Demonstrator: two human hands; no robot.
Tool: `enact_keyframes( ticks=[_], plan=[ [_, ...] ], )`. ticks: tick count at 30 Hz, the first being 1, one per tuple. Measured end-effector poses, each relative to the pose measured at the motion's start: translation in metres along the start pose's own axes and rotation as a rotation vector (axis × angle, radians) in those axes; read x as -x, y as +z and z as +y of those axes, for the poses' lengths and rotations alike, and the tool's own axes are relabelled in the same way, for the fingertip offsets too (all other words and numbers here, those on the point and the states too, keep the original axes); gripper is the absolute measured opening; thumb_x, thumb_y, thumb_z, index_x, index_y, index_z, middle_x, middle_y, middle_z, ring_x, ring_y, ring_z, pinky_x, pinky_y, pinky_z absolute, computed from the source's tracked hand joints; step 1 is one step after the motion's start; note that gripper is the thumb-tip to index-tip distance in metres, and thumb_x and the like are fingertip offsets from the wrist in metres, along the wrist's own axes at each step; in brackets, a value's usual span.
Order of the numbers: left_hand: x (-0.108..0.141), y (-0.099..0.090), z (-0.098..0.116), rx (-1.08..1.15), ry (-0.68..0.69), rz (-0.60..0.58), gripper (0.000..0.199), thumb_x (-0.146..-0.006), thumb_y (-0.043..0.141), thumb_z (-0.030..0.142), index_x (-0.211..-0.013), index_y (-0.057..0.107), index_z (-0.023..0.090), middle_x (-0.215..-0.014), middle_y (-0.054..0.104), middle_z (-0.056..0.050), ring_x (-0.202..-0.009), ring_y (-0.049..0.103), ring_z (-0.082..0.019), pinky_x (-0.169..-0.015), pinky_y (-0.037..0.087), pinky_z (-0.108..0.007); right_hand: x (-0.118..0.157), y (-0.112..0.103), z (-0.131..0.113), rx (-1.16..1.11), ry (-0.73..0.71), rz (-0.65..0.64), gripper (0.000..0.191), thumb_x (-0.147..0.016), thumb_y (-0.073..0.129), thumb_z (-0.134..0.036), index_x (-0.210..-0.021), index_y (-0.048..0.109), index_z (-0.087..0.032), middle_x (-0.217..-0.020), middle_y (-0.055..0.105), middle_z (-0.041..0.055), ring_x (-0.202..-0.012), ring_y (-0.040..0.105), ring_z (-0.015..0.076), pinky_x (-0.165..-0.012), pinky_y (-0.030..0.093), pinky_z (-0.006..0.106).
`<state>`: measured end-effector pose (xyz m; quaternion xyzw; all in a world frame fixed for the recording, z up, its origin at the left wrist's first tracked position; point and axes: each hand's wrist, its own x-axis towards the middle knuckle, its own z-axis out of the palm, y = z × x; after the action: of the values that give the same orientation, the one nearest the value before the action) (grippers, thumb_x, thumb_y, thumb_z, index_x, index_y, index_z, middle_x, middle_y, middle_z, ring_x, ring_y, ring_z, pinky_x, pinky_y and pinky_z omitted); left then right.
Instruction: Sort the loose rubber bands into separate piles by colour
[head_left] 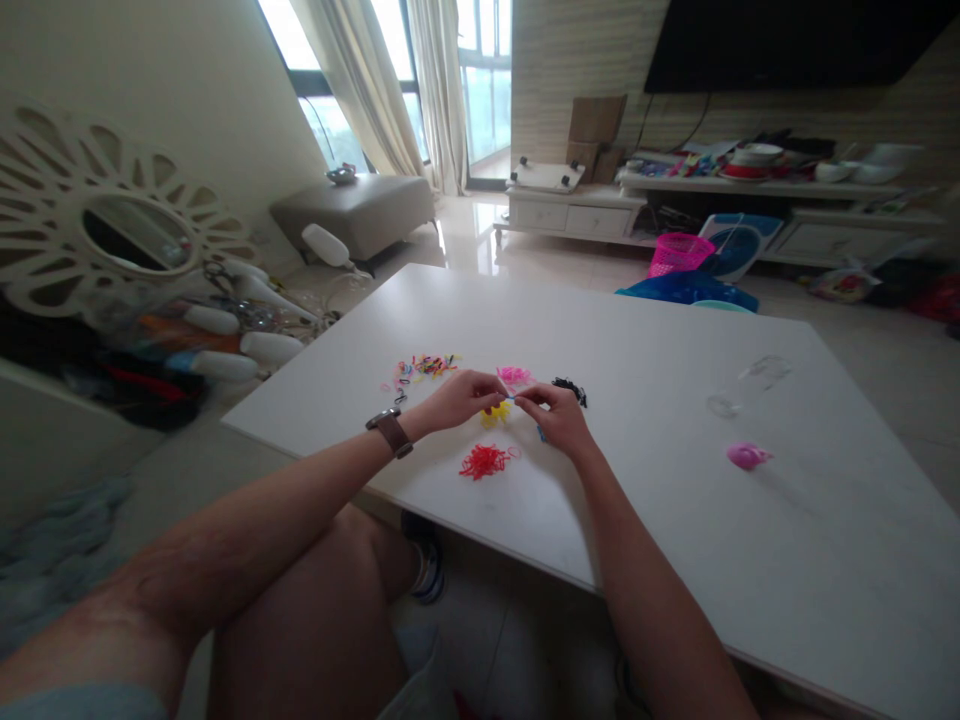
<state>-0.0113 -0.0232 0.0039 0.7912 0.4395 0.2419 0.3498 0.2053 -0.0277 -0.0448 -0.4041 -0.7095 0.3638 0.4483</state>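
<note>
My left hand, with a watch on its wrist, and my right hand meet fingertip to fingertip above the white table. Pinched between them is a tiny blue rubber band, mostly covered by the fingers. Below lies a pile of red rubber bands. Partly behind my hands are yellow bands, pink bands and black bands. A bit of blue shows beside my right hand. Mixed-colour bands are scattered beyond my left hand.
On the table's right side sit a pink-purple object and clear plastic pieces. Left of the table stands a lamp-like fixture with white shades. Past the far edge are a pink basket and a low cabinet.
</note>
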Motion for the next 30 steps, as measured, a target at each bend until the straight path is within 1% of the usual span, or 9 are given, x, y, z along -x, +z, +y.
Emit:
enact_keyframes(
  ticks=[6,8,10,12,16,19,22,27,30],
  plan=[
    [-0.002,0.000,-0.010,0.036,-0.040,-0.004,0.023,-0.090,0.065,0.033,-0.093,0.077,0.013,-0.078,0.076,-0.008,-0.069,0.069,-0.016,-0.064,0.051,-0.024,-0.001,-0.014,0.006,0.135,-0.011,0.030,0.021,-0.087,0.065,-0.039,-0.081,0.074,-0.022,-0.077,0.073,0.0035,-0.072,0.065,0.0182,-0.069,0.050,0.030],
    [-0.002,-0.001,-0.015,0.059,-0.057,0.000,0.024,-0.090,0.066,0.033,-0.099,0.076,0.013,-0.078,0.076,-0.008,-0.069,0.070,-0.015,-0.064,0.052,-0.024,0.000,-0.024,0.010,0.196,0.001,0.026,0.017,-0.085,0.065,-0.035,-0.079,0.073,-0.022,-0.076,0.073,0.0031,-0.070,0.064,0.0175,-0.069,0.050,0.030],
    [-0.002,-0.001,-0.018,0.113,-0.060,0.002,0.028,-0.089,0.068,0.033,-0.108,0.073,0.013,-0.078,0.076,-0.007,-0.068,0.071,-0.015,-0.064,0.053,-0.024,0.001,-0.035,0.014,0.257,0.010,-0.012,0.013,-0.081,0.065,-0.031,-0.076,0.073,-0.021,-0.074,0.072,0.0025,-0.068,0.062,0.0166,-0.068,0.049,0.029],
    [-0.001,0.000,-0.020,0.176,-0.056,-0.006,0.032,-0.087,0.071,0.033,-0.112,0.070,0.013,-0.081,0.077,-0.008,-0.070,0.072,-0.016,-0.066,0.055,-0.025,0.004,-0.044,0.018,0.303,0.010,-0.051,0.011,-0.079,0.065,-0.027,-0.074,0.073,-0.021,-0.074,0.071,0.0022,-0.067,0.061,0.0160,-0.068,0.048,0.029],
    [-0.001,0.001,-0.019,0.216,-0.069,-0.027,0.026,-0.081,0.077,0.033,-0.097,0.069,0.014,-0.083,0.078,-0.009,-0.075,0.073,-0.018,-0.068,0.056,-0.026,0.008,-0.055,0.023,0.385,0.019,-0.135,0.009,-0.075,0.065,-0.020,-0.072,0.074,-0.021,-0.076,0.070,0.0013,-0.067,0.058,0.0149,-0.066,0.046,0.028],
    [-0.001,0.000,-0.016,0.171,-0.063,-0.043,0.021,-0.078,0.079,0.032,-0.086,0.070,0.014,-0.081,0.077,-0.009,-0.076,0.074,-0.019,-0.068,0.056,-0.027,0.009,-0.057,0.025,0.418,0.030,-0.173,0.009,-0.072,0.065,-0.017,-0.071,0.074,-0.021,-0.077,0.070,0.0007,-0.068,0.058,0.0149,-0.066,0.045,0.027],
    [0.000,0.000,-0.012,0.154,-0.056,-0.055,0.018,-0.079,0.077,0.031,-0.083,0.072,0.015,-0.080,0.077,-0.008,-0.075,0.073,-0.019,-0.068,0.056,-0.028,0.008,-0.057,0.027,0.433,0.028,-0.187,0.011,-0.071,0.064,-0.014,-0.071,0.073,-0.021,-0.079,0.069,0.0011,-0.069,0.059,0.0152,-0.067,0.046,0.028],
    [0.001,-0.001,-0.010,0.108,-0.039,-0.073,0.013,-0.079,0.075,0.028,-0.081,0.072,0.015,-0.078,0.077,-0.007,-0.072,0.071,-0.018,-0.064,0.053,-0.026,0.006,-0.054,0.024,0.480,-0.010,-0.127,0.011,-0.072,0.065,-0.014,-0.075,0.072,-0.021,-0.080,0.067,0.0022,-0.072,0.058,0.0162,-0.070,0.047,0.029],
    [0.001,-0.001,-0.010,0.110,-0.042,-0.084,0.013,-0.077,0.077,0.026,-0.078,0.071,0.015,-0.079,0.077,-0.007,-0.072,0.072,-0.018,-0.064,0.052,-0.026,0.005,-0.043,0.016,0.413,-0.066,-0.105,0.007,-0.077,0.067,-0.019,-0.079,0.073,-0.021,-0.080,0.067,0.0028,-0.075,0.059,0.0175,-0.072,0.048,0.031]
  ],
)
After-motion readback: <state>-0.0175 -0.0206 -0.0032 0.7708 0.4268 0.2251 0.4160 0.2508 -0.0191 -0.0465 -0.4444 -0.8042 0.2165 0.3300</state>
